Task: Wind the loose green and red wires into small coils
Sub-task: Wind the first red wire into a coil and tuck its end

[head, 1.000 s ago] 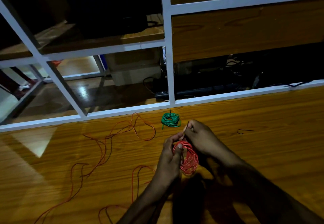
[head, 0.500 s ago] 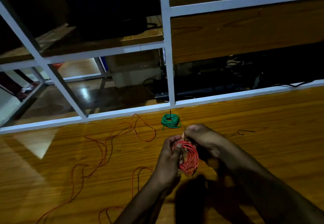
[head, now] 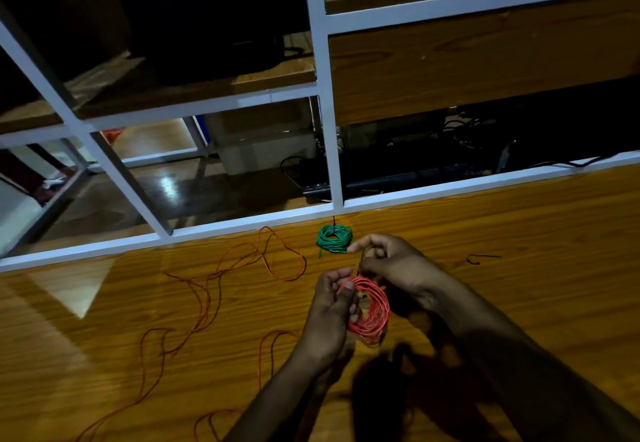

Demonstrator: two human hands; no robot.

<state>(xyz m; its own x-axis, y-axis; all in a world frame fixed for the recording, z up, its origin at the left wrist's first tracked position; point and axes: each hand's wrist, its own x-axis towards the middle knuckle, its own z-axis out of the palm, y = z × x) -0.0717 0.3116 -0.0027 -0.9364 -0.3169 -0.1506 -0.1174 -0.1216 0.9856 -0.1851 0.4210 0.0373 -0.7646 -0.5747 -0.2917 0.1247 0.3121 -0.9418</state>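
Two bare hands work a red wire coil (head: 372, 310) above a glossy wooden table (head: 519, 251) in dim light. At far left, a white metal frame (head: 323, 95) rises along the table's far edge, with wooden shelves and dark cables visible through it. Loose red wire (head: 207, 296) trails in open loops over the left half of the tabletop, running from near the frame down to the near edge and back toward the hands. Right of those loops, a finished green wire coil (head: 334, 239) lies flat on the table just short of the frame, a short tail poking out at its near left side. Just right of centre, the left hand (head: 329, 317) grasps the red coil, thumb laid over its left rim and fingers curled behind it, holding the ring upright off the wood. The right hand (head: 394, 265), just beyond and to the right, pinches a thin strand between thumb and forefinger directly above the coil; the strand runs down toward the coil's top. Farther right, a small dark scrap of wire (head: 479, 258) lies alone on the table, well apart from both hands.
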